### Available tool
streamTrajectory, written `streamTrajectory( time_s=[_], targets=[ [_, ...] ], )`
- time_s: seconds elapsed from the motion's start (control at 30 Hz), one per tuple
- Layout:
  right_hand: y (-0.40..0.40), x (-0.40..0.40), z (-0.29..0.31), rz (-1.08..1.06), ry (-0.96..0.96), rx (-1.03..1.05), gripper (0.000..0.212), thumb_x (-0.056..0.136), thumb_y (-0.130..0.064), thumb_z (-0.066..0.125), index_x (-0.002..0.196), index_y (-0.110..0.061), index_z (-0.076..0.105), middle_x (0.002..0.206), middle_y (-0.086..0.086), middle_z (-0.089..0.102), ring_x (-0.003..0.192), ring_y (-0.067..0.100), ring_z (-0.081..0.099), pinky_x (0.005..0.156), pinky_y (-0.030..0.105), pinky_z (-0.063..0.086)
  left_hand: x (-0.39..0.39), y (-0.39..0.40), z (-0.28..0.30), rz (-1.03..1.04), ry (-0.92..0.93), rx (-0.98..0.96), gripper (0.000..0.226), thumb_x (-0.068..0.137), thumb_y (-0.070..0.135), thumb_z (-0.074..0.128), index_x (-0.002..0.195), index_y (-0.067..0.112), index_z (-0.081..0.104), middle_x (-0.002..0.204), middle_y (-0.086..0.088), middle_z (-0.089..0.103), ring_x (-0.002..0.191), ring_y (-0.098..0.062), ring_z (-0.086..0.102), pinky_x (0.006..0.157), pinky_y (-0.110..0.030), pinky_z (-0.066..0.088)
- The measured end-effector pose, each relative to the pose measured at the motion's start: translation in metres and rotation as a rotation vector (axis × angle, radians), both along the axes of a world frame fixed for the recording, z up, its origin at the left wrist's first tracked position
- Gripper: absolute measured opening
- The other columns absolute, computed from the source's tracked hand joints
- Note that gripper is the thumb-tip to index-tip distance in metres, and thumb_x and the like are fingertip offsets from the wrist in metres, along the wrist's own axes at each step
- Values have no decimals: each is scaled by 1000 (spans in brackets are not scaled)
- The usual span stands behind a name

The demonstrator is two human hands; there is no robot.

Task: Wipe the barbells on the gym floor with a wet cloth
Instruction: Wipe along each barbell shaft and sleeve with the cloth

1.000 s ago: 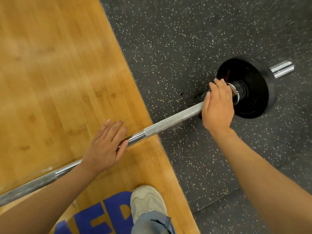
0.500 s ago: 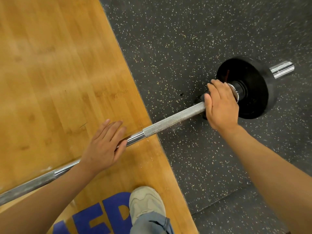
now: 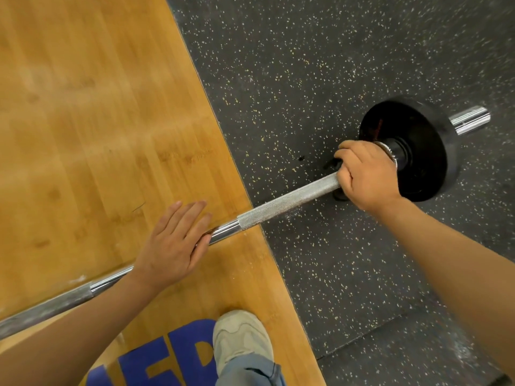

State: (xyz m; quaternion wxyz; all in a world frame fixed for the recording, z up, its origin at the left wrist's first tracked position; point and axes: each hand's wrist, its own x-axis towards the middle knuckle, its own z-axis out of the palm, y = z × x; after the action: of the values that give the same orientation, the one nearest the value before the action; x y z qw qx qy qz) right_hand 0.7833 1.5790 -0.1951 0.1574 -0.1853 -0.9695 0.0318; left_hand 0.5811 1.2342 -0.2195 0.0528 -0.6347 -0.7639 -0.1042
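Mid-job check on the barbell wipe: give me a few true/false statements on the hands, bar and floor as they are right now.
1. The right hand grips the barbell next to the black plate. True.
2. The left hand is clenched round the bar. False: its fingers lie straight, resting on the smooth chrome section.
3. The plate sits on the wooden platform. False: it is over the speckled rubber floor.
4. A shoe stands on the wooden platform. True.
5. A white cloth is draped over the plate. False: none lies there.

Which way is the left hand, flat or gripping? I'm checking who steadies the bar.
Flat: the left hand rests with straight fingers on the barbell, not curled round it.
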Motion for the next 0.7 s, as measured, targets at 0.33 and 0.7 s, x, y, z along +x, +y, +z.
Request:
streamTrajectory(
  time_s=[0.33,0.7],
  targets=[
    [-32,-19,-12,107,146,2,32,96,-17,44,87,-3,71,88,11,68,74,31,61,72,42,50,-3,1,0,-24,46,32,39,104,27,39,118,2,65,140,-19,53,124,-33,56,112,-48,35],
    [-39,-21,-12,-23,124,-50,34,97,-14,42,80,-4,70,83,10,68,73,33,61,72,44,47,-3,0,-1,-6,63,42,37,103,28,41,118,4,65,138,-19,55,122,-33,58,110,-48,38]
  ],
)
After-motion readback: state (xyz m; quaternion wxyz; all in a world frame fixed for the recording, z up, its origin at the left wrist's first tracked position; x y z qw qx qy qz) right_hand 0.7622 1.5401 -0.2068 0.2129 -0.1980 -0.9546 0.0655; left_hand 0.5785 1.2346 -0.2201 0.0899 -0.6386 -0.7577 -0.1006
